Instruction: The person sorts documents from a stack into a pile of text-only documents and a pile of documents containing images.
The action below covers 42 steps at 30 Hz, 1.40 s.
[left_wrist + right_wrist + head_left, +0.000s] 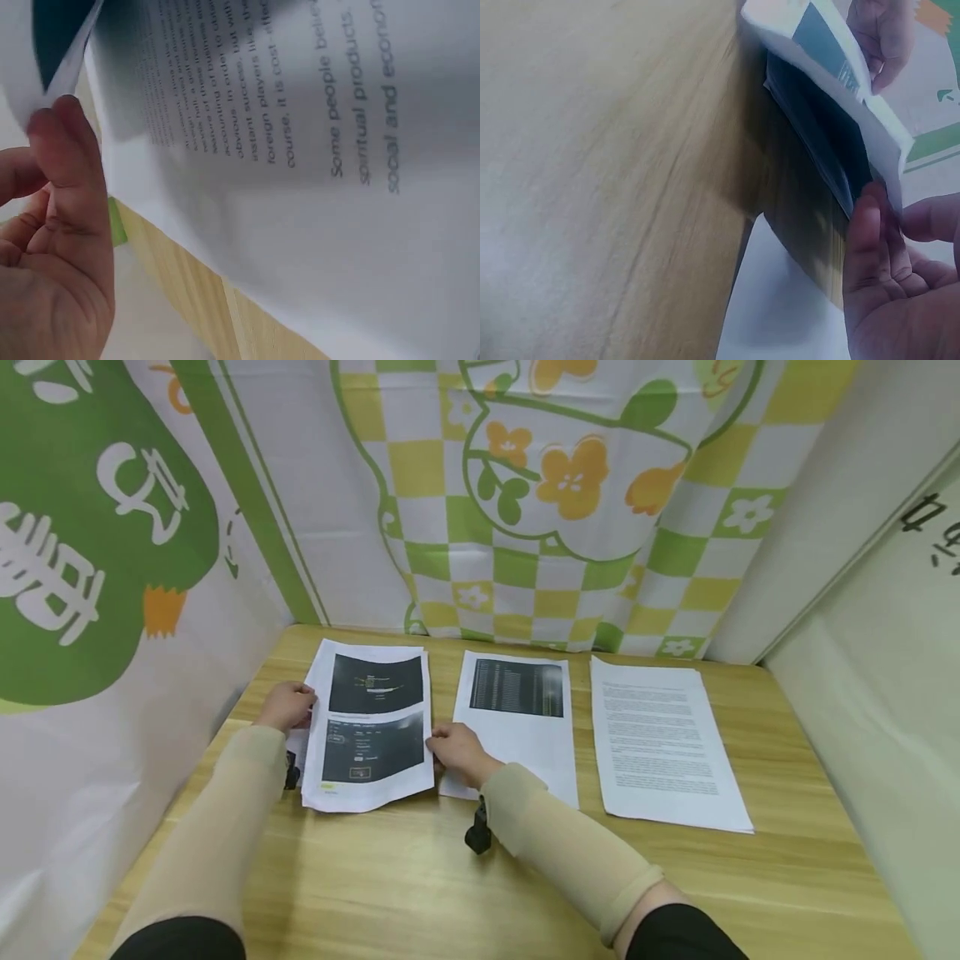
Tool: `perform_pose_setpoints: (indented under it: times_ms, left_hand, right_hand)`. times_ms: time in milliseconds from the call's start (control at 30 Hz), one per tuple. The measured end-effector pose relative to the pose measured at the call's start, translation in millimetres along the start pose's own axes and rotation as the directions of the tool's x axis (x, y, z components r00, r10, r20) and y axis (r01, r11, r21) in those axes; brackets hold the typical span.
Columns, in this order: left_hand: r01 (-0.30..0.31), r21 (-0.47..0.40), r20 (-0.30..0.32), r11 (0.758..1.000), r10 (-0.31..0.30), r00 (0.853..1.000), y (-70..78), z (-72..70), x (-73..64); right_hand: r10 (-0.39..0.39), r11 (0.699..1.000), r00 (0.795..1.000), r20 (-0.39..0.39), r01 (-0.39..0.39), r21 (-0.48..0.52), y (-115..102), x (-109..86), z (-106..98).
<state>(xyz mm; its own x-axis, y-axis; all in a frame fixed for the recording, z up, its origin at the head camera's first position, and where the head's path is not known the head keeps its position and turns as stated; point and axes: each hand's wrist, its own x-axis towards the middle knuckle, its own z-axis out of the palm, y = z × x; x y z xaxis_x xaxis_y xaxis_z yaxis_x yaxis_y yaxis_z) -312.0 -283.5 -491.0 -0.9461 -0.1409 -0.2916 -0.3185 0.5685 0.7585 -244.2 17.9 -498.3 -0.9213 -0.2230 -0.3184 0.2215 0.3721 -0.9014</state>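
Two sheets' worth of dark screenshots show on the top of a lifted, slightly bowed bunch of printed paper sheets (375, 714) at the left of the table. My left hand (287, 706) pinches its left edge, while my right hand (459, 750) pinches the right edge between thumb and fingers. Seen from the right wrist, the sheets (885, 135) stand off the wood with a shadowed gap under them. Below them lies a page of printed text (300, 195), filling much of the left wrist view.
A page with one dark picture (510, 756) lies in the middle, under my right forearm. Farther right lies a stack of text pages (660, 735). Patterned cloth (555, 568) hangs along the wooden table's (375, 877) back edge, with white cloth walls at both sides.
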Motion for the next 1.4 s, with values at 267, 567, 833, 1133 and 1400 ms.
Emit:
perform_pose_setpoints:
  times_ms: [267, 567, 833, 1133, 1400]
  left_hand:
    - [0.026, -0.088, -0.037, 0.996, -0.030, 0.999, -0.9, -2.4, -5.6]
    - [0.005, -0.132, -0.049, 0.991, -0.011, 0.999, -6.7, 6.8, -10.9]
    - [-0.049, -0.210, -0.078, 0.976, 0.033, 0.996, -1.7, 14.4, -13.7]
    - [-0.065, -0.277, -0.072, 0.959, 0.047, 0.996, 8.6, 12.1, -17.9]
    - [-0.085, -0.347, -0.074, 0.934, 0.063, 0.995, 4.4, 8.0, -22.4]
  right_hand:
    - [0.007, 0.999, 0.999, -0.052, -0.009, -0.032, 9, -1.4, -1]
    - [0.026, 0.999, 0.996, -0.089, -0.025, 0.023, 18, -8.3, -15]
    - [0.112, 0.970, 0.994, -0.012, -0.107, 0.220, 22, -10.6, -27]
    - [0.155, 0.953, 0.987, -0.043, -0.138, 0.268, 24, -9.5, -23]
    - [0.116, 0.979, 0.992, -0.048, -0.105, 0.177, 24, -14.8, -21]
